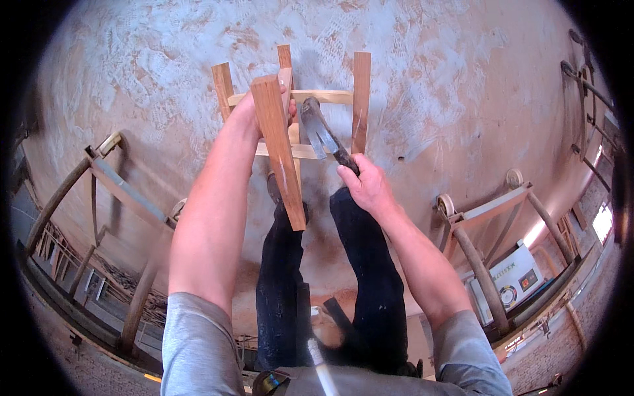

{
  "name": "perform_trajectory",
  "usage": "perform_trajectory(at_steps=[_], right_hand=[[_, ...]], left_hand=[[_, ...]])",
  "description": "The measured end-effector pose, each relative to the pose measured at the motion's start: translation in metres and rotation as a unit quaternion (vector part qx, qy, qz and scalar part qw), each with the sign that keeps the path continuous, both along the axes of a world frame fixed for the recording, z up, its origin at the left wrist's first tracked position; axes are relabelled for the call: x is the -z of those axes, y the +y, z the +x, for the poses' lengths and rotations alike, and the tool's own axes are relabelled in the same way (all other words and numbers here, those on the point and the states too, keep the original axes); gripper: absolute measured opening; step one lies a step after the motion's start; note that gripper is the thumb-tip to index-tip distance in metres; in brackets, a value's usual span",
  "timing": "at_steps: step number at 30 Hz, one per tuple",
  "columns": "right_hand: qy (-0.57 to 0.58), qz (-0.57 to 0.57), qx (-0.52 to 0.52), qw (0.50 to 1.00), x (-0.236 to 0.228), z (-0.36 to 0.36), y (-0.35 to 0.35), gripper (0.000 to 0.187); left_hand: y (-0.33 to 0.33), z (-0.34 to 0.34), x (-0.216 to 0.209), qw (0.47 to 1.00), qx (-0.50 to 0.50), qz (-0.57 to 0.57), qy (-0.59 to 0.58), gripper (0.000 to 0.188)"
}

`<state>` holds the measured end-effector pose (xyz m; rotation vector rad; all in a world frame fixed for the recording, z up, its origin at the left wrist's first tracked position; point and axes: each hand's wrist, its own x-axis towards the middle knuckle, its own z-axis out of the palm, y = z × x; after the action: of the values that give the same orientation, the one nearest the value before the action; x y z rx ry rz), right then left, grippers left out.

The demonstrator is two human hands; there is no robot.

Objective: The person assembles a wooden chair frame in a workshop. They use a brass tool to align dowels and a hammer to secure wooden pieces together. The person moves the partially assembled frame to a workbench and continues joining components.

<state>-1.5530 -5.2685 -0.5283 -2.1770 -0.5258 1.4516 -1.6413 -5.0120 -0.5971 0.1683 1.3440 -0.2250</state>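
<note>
A pale brown wooden stool frame (357, 102) stands in front of me, its several legs joined by lighter rails (323, 96). My left hand (247, 116) is wrapped round a short rail at the near leg (281, 152), which partly hides the palm. Its fingertips show on the rail's right side. My right hand (368, 185) is closed round the dark handle of a claw hammer (321, 135). The metal head is up between the rails, close to my left fingers. Whether it touches the wood I cannot tell.
Wheeled metal frames stand on the left (129, 188) and right (492, 206). Beside the right one is a white machine with a dial (512, 280). More metal tubing (588, 99) lies at the far right. A cigarette (321, 369) juts in at the bottom, above my dark trousers (373, 264).
</note>
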Motion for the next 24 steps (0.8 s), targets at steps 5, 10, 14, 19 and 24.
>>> perform_trajectory(at_steps=[5,10,14,19,24], right_hand=[[0.011,-0.001,0.036,0.999,0.01,0.001,0.024,0.036],[0.005,-0.005,0.051,0.999,0.02,0.0,0.045,0.036],[-0.007,-0.02,0.05,0.999,0.031,-0.002,0.053,0.037],[-0.021,-0.034,0.063,0.997,0.04,-0.005,0.058,0.041],[0.012,-0.037,0.08,0.996,0.047,-0.009,0.068,0.041]], left_hand=[[0.013,0.008,0.007,0.998,-0.013,0.047,-0.042,0.023],[0.022,0.023,0.01,0.991,0.076,0.107,-0.018,0.026],[0.021,0.038,-0.002,0.983,0.1,0.155,0.022,0.031],[0.025,0.034,0.004,0.983,0.124,0.135,0.01,0.031],[0.031,0.025,0.019,0.98,0.165,0.106,-0.025,0.031]])
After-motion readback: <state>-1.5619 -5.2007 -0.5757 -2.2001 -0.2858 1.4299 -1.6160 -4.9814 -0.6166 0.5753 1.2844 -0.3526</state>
